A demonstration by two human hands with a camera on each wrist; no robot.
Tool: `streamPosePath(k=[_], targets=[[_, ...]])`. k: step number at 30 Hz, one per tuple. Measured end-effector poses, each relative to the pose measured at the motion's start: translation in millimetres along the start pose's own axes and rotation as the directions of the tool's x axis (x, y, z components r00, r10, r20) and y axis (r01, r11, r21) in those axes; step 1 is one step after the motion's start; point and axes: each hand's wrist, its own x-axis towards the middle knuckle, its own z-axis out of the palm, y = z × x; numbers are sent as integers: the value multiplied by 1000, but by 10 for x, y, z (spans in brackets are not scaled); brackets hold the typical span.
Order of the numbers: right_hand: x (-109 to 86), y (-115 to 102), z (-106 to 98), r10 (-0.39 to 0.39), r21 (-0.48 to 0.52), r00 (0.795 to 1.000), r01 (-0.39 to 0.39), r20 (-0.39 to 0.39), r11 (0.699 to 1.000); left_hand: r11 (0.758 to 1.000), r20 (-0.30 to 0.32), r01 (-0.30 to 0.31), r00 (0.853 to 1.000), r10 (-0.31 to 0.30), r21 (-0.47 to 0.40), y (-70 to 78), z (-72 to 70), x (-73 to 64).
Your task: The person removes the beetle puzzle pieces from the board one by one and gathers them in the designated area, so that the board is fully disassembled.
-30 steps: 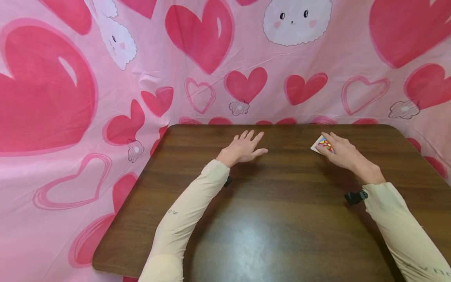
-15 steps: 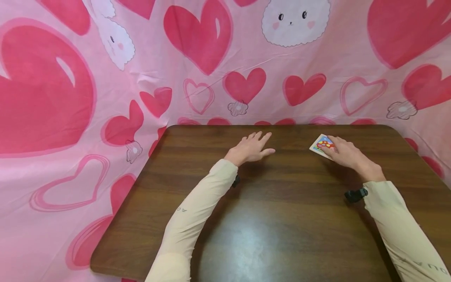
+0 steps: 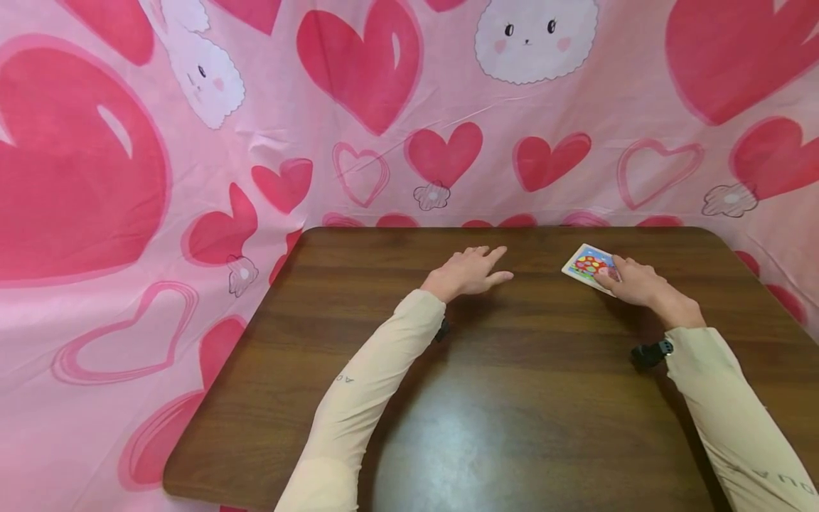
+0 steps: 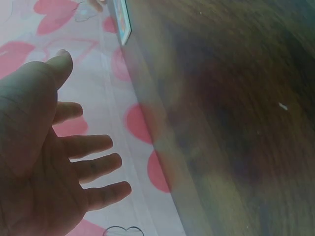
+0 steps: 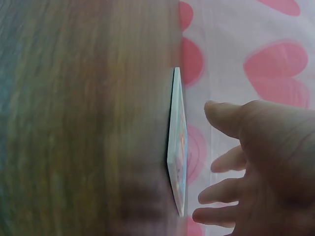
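Note:
A thin, square-cornered picture board (image 3: 584, 266) with a pale edge lies flat on the table. Its picture shows a red mushroom cap with yellow spots on blue. My right hand (image 3: 635, 282) is over the board's right side in the head view and covers that part of it. From the right wrist, the board (image 5: 177, 147) appears edge-on, with a gap between it and the fingers (image 5: 221, 191), which hold nothing. To the left of the board, my left hand (image 3: 469, 273) hovers above the table, fingers extended and with nothing in them.
The brown wooden table (image 3: 512, 370) has rounded corners. Behind it and to its left hangs a pink cloth (image 3: 358, 85) printed with hearts and white animal faces. Dark devices are strapped at both wrists, including the right wrist camera (image 3: 651, 353).
My right hand has drawn back to the right, uncovering more of the picture board. My left hand has moved to the right, nearer the board. The board appears to stay in place.

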Motion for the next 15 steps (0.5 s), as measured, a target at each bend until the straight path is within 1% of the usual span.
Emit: streamPosePath(k=[4,7,9,13,15], targets=[[22,57,11,-21,1,1000,21,-1,1000,1000,10,1,1000,-1,-27,58,-10,35],[31,76,34,-37,-7,999,37,0,999,1000,-1,-4,1000,4,-19,97,-3,65],[34,79,58,-46,-18,999,47,15,999,1000,-6,-11,1000,11,-5,117,21,79],[25,76,81,-38,-33,998,40,59,999,1000,5,-13,1000,13,7,149,69,112],[25,78,71,-39,-37,997,41,67,998,1000,6,-7,1000,7,4,163,78,135]])
